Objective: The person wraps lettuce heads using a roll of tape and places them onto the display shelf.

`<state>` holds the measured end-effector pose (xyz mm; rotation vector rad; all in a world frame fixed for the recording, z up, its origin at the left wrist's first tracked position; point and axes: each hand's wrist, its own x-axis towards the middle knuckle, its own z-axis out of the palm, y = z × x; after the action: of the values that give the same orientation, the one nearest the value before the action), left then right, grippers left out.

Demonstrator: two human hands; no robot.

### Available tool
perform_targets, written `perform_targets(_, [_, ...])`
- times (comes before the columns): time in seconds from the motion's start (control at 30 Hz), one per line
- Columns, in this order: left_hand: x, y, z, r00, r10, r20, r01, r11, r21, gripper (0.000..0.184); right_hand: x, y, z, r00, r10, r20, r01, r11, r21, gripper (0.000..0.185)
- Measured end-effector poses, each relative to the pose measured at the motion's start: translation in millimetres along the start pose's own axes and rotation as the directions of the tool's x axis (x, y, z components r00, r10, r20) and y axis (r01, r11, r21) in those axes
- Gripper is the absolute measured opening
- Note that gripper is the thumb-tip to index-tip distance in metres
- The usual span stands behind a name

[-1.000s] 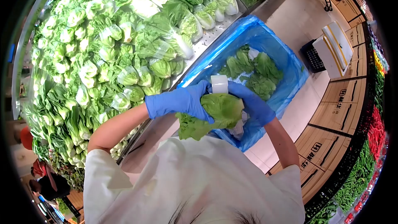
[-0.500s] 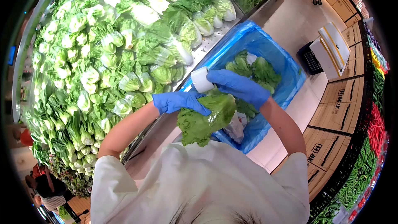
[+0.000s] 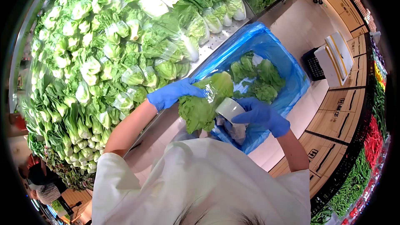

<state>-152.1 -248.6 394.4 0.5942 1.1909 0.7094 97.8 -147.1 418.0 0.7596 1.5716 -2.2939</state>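
Note:
Both of my hands wear blue gloves. My left hand (image 3: 175, 93) grips a head of leafy green lettuce (image 3: 204, 106), its fingers partly behind the leaves. Close beside the lettuce, my right hand (image 3: 262, 116) holds a white roll of tape (image 3: 230, 109), with the thumb and fingers around its side. Beyond my hands stands a bin lined with blue plastic (image 3: 287, 64), with loose green leaves (image 3: 266, 79) inside. Crumpled clear or white plastic (image 3: 237, 132) lies at the bin's near end, below the roll.
Bagged cabbages and leafy greens (image 3: 91, 71) fill the display on the left. A white foam box (image 3: 336, 58) rests by a black crate (image 3: 313, 64) on the right. Printed cartons (image 3: 327, 146) line the right side, below red peppers (image 3: 372, 141). People (image 3: 41, 175) stand at the lower left.
The tape roll has moved from the lettuce's far side down to its right side with my right hand. My left hand has raised and turned the lettuce.

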Motion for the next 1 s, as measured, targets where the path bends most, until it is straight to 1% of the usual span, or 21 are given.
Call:
perform_targets(0.03, [1.2,0.0,-4.6,1.000,-0.003,0.025,0.005,0.996,-0.091,0.045,-1.4,4.8,-2.5,0.998,0.061,-0.033,-0.062,0.997,-0.037,0.043])
perform_targets(0.1, [-2.0,3.8,-6.2,0.999,-0.003,0.049,0.015,0.973,-0.231,0.049,-6.9,11.5,-3.0,0.997,0.060,-0.047,-0.063,0.995,-0.082,0.046])
perform_targets(0.17, [-12.6,15.6,0.4,0.998,0.019,0.058,-0.008,0.982,-0.191,0.052,-7.1,21.6,-4.1,0.997,0.057,-0.053,-0.063,0.990,-0.128,0.050])
perform_targets(0.23, [-15.3,17.0,5.4,0.997,0.041,0.070,-0.030,0.988,-0.149,0.054,-0.8,37.8,-8.4,0.976,-0.167,-0.137,0.113,0.936,-0.333,0.047])
perform_targets(0.27, [-15.6,15.2,9.8,0.992,0.070,0.100,-0.065,0.996,-0.060,0.058,1.2,41.2,-10.2,0.976,-0.166,-0.139,0.113,0.937,-0.332,0.047])
perform_targets(0.3, [-15.9,13.9,14.6,0.986,0.097,0.133,-0.102,0.994,0.030,0.061,3.6,43.0,-12.1,0.958,-0.260,-0.123,0.192,0.897,-0.398,0.047])
perform_targets(0.33, [-15.7,15.8,22.3,0.987,0.095,0.132,-0.100,0.994,0.032,0.061,7.6,45.9,-14.6,0.931,-0.351,-0.100,0.269,0.846,-0.461,0.048])
perform_targets(0.37, [-15.0,19.8,32.7,0.979,0.048,0.200,-0.061,0.996,0.059,0.064,14.6,59.6,-27.0,0.930,-0.353,-0.100,0.272,0.846,-0.458,0.048])
perform_targets(0.4, [-14.0,22.0,39.6,0.964,-0.001,0.266,-0.023,0.996,0.089,0.067,22.9,80.2,-47.2,0.976,-0.206,-0.068,0.173,0.928,-0.331,0.053])
perform_targets(0.47, [-9.7,18.1,42.8,0.954,-0.048,0.295,0.022,0.996,0.091,0.068,31.0,89.0,-60.7,0.998,-0.061,-0.014,0.057,0.978,-0.200,0.059])
perform_targets(0.53, [-9.6,22.7,47.8,0.931,-0.022,0.364,-0.014,0.995,0.095,0.065,34.2,79.5,-60.5,0.989,-0.148,-0.010,0.147,0.986,-0.073,0.056])
perform_targets(0.57, [-9.8,25.4,49.5,0.930,-0.025,0.366,-0.013,0.995,0.099,0.065,35.3,72.6,-59.5,0.988,-0.151,-0.013,0.149,0.986,-0.071,0.056])
perform_targets(0.63, [-11.1,29.2,51.6,0.930,-0.022,0.367,-0.068,0.971,0.228,0.062,30.5,30.6,-40.0,0.966,-0.210,0.150,0.172,0.958,0.229,0.052])
perform_targets(0.73, [-8.7,30.1,47.5,0.926,-0.082,0.368,-0.056,0.935,0.350,0.066,23.4,5.2,-32.3,0.983,-0.154,0.104,0.117,0.949,0.293,0.050])
perform_targets(0.77, [-8.1,32.3,49.5,0.926,-0.083,0.369,-0.056,0.935,0.350,0.066,25.1,4.0,-29.5,0.983,-0.153,0.104,0.117,0.949,0.293,0.050])
perform_targets(0.8, [-8.1,36.8,53.5,0.955,-0.089,0.282,-0.094,0.813,0.574,0.070,27.3,2.6,-26.4,0.984,-0.163,0.071,0.139,0.956,0.260,0.051])
perform_targets(0.83, [-8.9,40.9,56.1,0.978,-0.072,0.194,-0.105,0.636,0.764,0.074,28.9,0.7,-23.7,0.984,-0.174,0.039,0.161,0.961,0.225,0.051])
perform_targets(0.87, [-10.1,43.4,56.0,0.979,-0.071,0.193,-0.105,0.634,0.766,0.074,27.7,-1.9,-20.6,0.984,-0.177,0.038,0.164,0.960,0.225,0.051])
perform_targets(0.93, [-14.8,49.4,55.3,0.995,-0.051,0.089,-0.021,0.748,0.664,0.081,21.0,-9.0,-13.1,0.928,-0.367,-0.058,0.370,0.928,0.043,0.056])
perform_targets(0.97, [-20.2,55.0,55.5,0.995,-0.050,0.091,-0.023,0.747,0.664,0.081,19.3,-13.8,-10.5,0.928,-0.368,-0.061,0.370,0.928,0.042,0.056])
perform_targets(1.0, [-30.8,66.6,58.9,0.999,-0.002,0.047,-0.028,0.774,0.633,0.081,17.1,-18.7,-7.1,0.901,-0.427,-0.072,0.431,0.901,0.052,0.060])
